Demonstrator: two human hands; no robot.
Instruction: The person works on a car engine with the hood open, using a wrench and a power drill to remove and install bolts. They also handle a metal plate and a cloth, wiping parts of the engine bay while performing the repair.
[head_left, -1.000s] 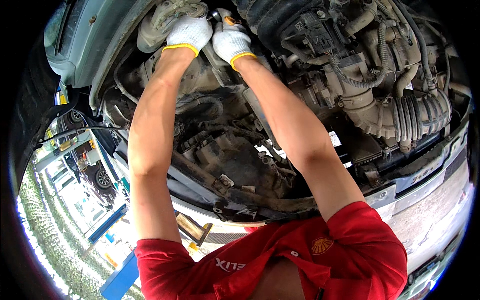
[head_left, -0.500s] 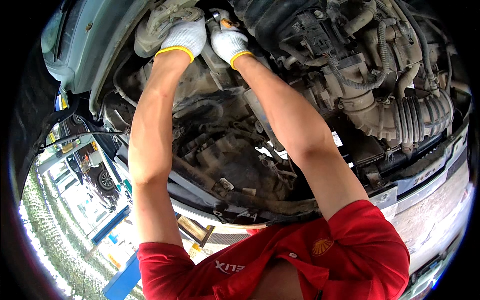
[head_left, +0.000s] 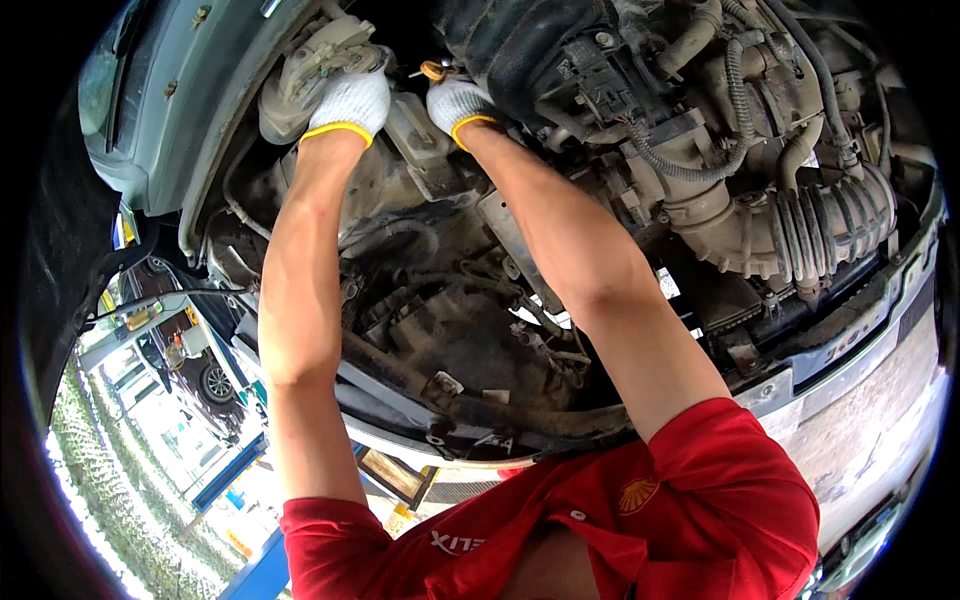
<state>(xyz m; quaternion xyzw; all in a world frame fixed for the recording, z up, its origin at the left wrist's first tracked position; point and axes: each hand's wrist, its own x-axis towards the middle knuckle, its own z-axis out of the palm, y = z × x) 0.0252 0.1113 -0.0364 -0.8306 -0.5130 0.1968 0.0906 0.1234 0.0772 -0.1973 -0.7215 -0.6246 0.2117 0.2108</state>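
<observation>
Both my hands wear white knit gloves with yellow cuffs and reach to the far side of an open engine bay. My left hand point(head_left: 350, 103) lies against a dusty, rounded grey metal part point(head_left: 300, 75); its fingers are hidden beyond the back of the glove. To its right, my right hand point(head_left: 460, 104) is closed round a small orange-ended tool point(head_left: 433, 70). A thin metal piece sticks out of that tool toward the left; its exact kind is unclear. Between and below the hands sits a dusty boxy reservoir point(head_left: 418, 135).
A ribbed air intake hose point(head_left: 825, 235) and corrugated wiring conduit point(head_left: 700, 172) fill the right side. The car's front crossmember point(head_left: 560, 412) runs close to my body. At left are the grey body panel point(head_left: 150, 120) and, farther off, another car point(head_left: 200, 365).
My right hand has turned, and the orange-ended tool now lies left of where it was, its metal part pointing left. My left hand has shifted slightly left and nearer. The view has moved a little.
</observation>
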